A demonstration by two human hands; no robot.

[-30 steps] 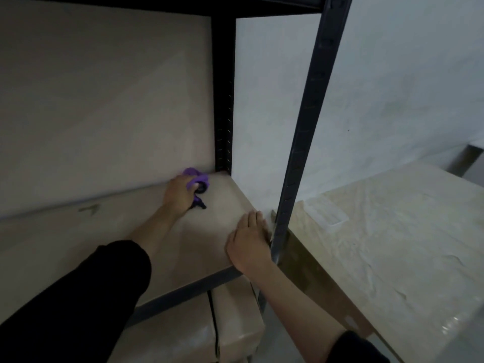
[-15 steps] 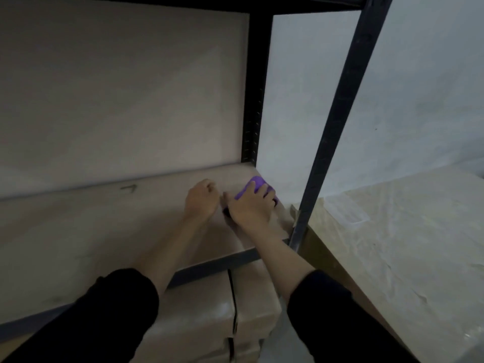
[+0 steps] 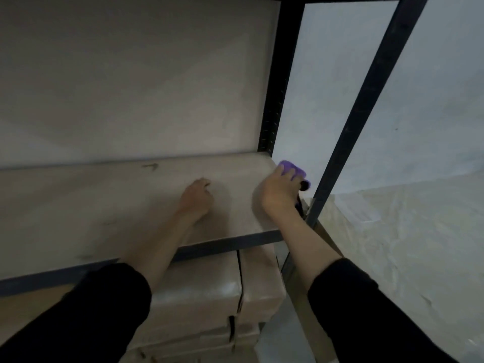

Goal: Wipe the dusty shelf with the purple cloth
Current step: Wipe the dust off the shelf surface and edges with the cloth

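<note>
right hand (image 3: pixel 277 197) grips the bunched purple cloth (image 3: pixel 292 169) at the far right corner of the shelf (image 3: pixel 104 205); the rest stretches left, past the empty, loosely curled left hand (image 3: pixel 196 197).

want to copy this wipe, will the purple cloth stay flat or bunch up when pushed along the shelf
Likely floppy: the purple cloth sits crumpled in a wad under the right hand. Probably light: that hand alone holds it.

Shelf (image 3: pixel 104 200) lies open leftward; front post (image 3: pixel 366 113) bounds right corner

Bunched purple cloth (image 3: pixel 292 168), right end of pale shelf (image 3: pixel 104 205)
</note>
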